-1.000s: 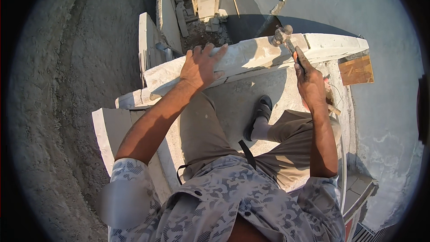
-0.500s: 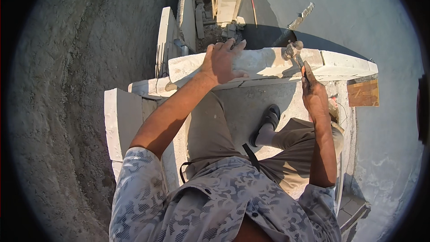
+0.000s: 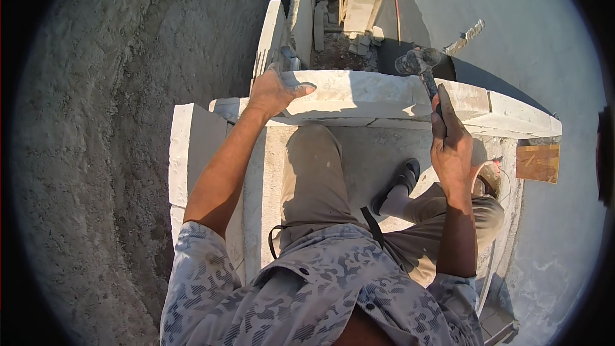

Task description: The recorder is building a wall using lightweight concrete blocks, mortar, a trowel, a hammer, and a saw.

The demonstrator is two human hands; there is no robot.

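Observation:
A row of pale building blocks [image 3: 378, 93] forms the top of a low wall across the view in front of me. My left hand [image 3: 272, 95] grips the left end of the upper block, thumb stretched along the top and fingers bent over the far side, partly hidden. In my right hand [image 3: 450, 147] is a mallet [image 3: 420, 64], held by its handle. The two-faced, mortar-crusted head is raised just over the right part of the block. Beneath, a lower block course [image 3: 224, 108] sticks out to the left.
Another white block wall [image 3: 182, 147] stands at my left, with rough ground [image 3: 96, 154] beyond it. Rubble [image 3: 364, 41] lies in the gap past the wall. A brown board [image 3: 538, 163] is at the right. My sandalled foot [image 3: 400, 182] rests between the walls.
My left hand has slid leftward from the block's top to its left end. The mallet head has risen off the block. The whole view has shifted slightly.

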